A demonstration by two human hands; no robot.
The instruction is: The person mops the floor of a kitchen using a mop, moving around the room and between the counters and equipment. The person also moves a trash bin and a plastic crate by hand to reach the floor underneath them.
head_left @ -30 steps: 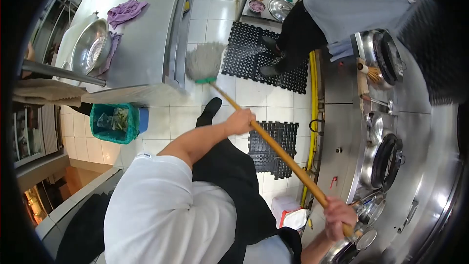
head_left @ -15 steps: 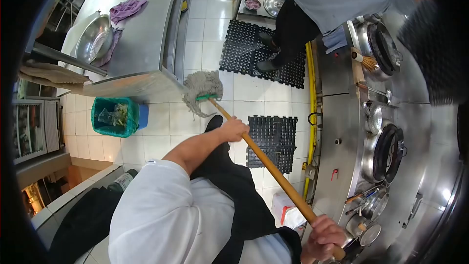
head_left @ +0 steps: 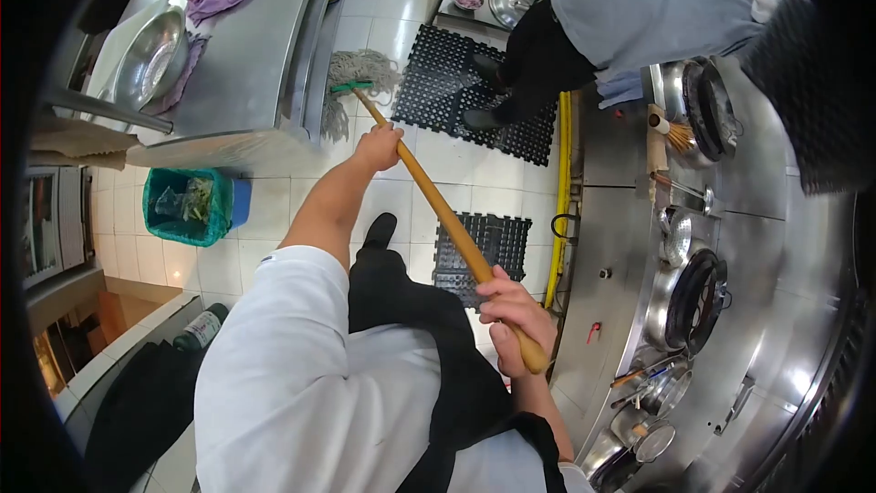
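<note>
A mop with a long wooden handle [head_left: 438, 204] slants across the middle of the view. Its grey string head [head_left: 370, 68], in a green clamp [head_left: 351, 87], lies on the tiled floor beside the foot of the steel table. My left hand [head_left: 378, 147] is closed round the handle, fairly close to the mop head. Nearer to my body, my right hand [head_left: 518, 315] wraps round the handle by its rounded top end.
A green-lined bin [head_left: 190, 207] stands left, below the steel table [head_left: 242, 64] with a metal bowl [head_left: 151, 59]. Black mats [head_left: 438, 82] lie on the floor. Another person [head_left: 639, 9] stands at the right by the cooking range [head_left: 607, 219], which carries several pans.
The mop head has moved forward and slightly left along the table's foot. My left hand has reached farther forward, and my right hand has come up and left with the handle end.
</note>
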